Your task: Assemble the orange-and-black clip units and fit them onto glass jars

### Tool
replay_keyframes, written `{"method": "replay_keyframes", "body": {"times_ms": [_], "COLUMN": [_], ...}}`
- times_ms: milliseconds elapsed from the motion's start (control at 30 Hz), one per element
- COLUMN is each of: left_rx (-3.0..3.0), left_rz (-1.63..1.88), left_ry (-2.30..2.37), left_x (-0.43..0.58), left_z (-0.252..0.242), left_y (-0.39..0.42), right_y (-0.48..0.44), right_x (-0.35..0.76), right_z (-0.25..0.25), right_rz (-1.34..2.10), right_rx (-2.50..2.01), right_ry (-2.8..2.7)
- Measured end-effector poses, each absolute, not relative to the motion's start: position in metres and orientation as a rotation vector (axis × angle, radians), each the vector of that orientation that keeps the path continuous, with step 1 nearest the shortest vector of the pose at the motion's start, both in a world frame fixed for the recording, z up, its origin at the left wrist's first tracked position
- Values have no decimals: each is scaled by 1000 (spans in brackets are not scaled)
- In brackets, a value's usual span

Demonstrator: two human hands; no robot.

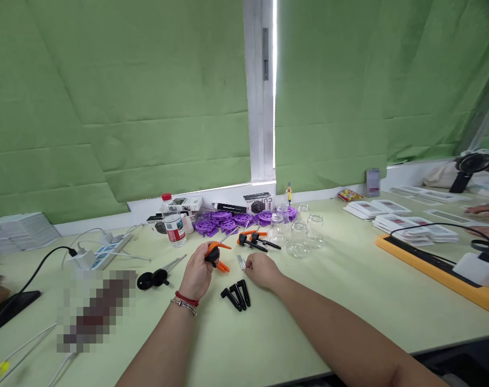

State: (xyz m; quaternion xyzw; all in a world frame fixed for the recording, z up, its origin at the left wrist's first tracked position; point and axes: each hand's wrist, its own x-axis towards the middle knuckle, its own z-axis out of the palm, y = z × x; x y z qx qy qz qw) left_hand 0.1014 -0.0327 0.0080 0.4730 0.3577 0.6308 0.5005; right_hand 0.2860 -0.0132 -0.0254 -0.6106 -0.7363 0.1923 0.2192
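Note:
My left hand (196, 275) is closed round an orange and black handle piece (214, 254), held just above the pale green table (309, 301). My right hand (261, 269) rests on the table beside it, fingers curled onto a small bundle of metal pins (241, 262). Three black plastic handles (236, 296) lie between my wrists. Further back lie more orange and black assembled pieces (253, 240), several purple round parts (224, 221) and several clear glass cups (296, 232).
A water bottle (173, 223) and small boxes (257, 205) stand near the window sill. A power strip with cables (101, 251) lies left, black suction parts (152, 278) nearby. Stacks of white packets (401, 220) and an orange tray (441, 271) sit right. Another person's hand (484, 211) shows far right.

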Motion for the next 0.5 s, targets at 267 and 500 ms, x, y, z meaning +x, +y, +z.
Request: {"method": "replay_keyframes", "body": {"times_ms": [267,500], "left_rx": [1141,1167], "left_rz": [1525,1468], "left_ry": [936,919], "left_x": [101,101], "left_z": [8,5], "left_y": [-32,-30], "right_y": [-8,-7], "right_x": [286,288], "right_z": [-33,-32], "right_rz": [526,562], "right_rx": [-1712,-1685], "right_ry": [-2009,-1993]}}
